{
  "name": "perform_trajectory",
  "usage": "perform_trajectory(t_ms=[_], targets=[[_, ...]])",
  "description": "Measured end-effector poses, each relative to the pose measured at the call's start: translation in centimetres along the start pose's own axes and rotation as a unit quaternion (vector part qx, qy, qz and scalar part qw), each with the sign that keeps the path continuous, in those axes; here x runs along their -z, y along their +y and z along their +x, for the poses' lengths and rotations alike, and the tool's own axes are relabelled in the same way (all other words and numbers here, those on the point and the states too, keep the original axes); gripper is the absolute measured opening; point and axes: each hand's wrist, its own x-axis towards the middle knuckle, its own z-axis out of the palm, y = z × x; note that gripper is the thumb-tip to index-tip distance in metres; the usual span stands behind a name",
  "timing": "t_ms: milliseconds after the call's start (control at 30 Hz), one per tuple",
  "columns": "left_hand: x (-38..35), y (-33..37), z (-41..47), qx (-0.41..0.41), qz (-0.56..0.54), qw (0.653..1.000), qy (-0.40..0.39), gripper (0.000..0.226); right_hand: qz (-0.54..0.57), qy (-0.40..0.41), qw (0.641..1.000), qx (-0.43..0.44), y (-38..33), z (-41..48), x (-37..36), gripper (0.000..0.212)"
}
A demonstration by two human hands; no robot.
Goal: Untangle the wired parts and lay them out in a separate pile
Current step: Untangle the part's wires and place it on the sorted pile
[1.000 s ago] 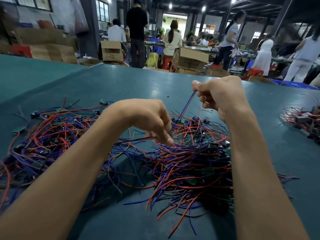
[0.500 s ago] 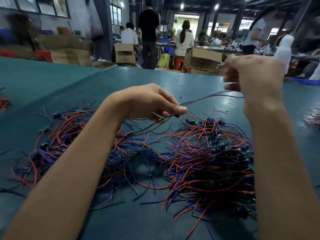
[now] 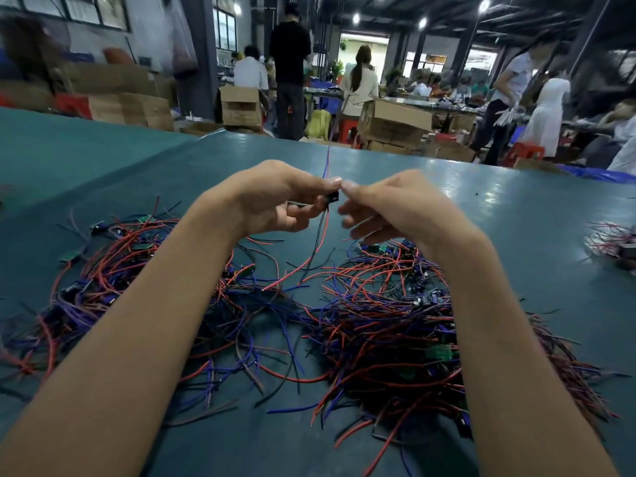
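Left hand [image 3: 275, 201] pinches a small black wired part [image 3: 332, 197] between thumb and fingers above the teal bench [image 3: 481, 215], its red and black leads hanging down over the tangled heap of red, blue and black wires [image 3: 378, 321]. Right hand [image 3: 399, 208] sits just beside the part, thumb tip near the left thumb, fingers loosely curled; grip on anything cannot be told. Smaller pile of wired parts [image 3: 612, 239] lies well apart, far right on bench.

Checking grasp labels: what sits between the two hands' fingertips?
In the head view, a small black wired part, pinched by the left hand; the right hand is beside it.
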Motion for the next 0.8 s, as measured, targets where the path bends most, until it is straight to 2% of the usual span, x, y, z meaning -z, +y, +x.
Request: perform_trajectory(t_ms=[133, 400, 533, 600, 667, 800], targets=[[0.2, -0.2, 0.2, -0.002, -0.007, 1.0, 0.021, 0.029, 0.092, -0.101, 0.991, -0.009, 0.8, 0.4, -0.7, 0.028], [0.6, -0.1, 0.2, -0.001, -0.021, 1.0, 0.004, 0.025, 0.14, -0.096, 0.985, -0.003, 0.3, 0.6, -3.0, 0.023], [1.1, -0.3, 0.4, -0.026, -0.012, 0.998, 0.056, 0.029, 0.111, -0.114, 0.987, 0.0, 0.0, 0.5, -2.8, 0.023], [1.5, -0.4, 0.6, -0.042, -0.027, 0.993, 0.106, 0.024, 0.079, -0.149, 0.986, 0.005, -0.1, 0.1, -2.3, 0.022], [2.2, -0.4, 0.6, -0.054, -0.053, 0.986, 0.145, 0.029, 0.046, -0.186, 0.981, 0.02, -0.1, -0.4, -1.8, 0.021], [3.5, -0.3, 0.6, -0.071, -0.084, 0.976, 0.186, 0.032, -0.008, -0.235, 0.97, 0.056, -0.9, -1.2, -1.4, 0.022]])
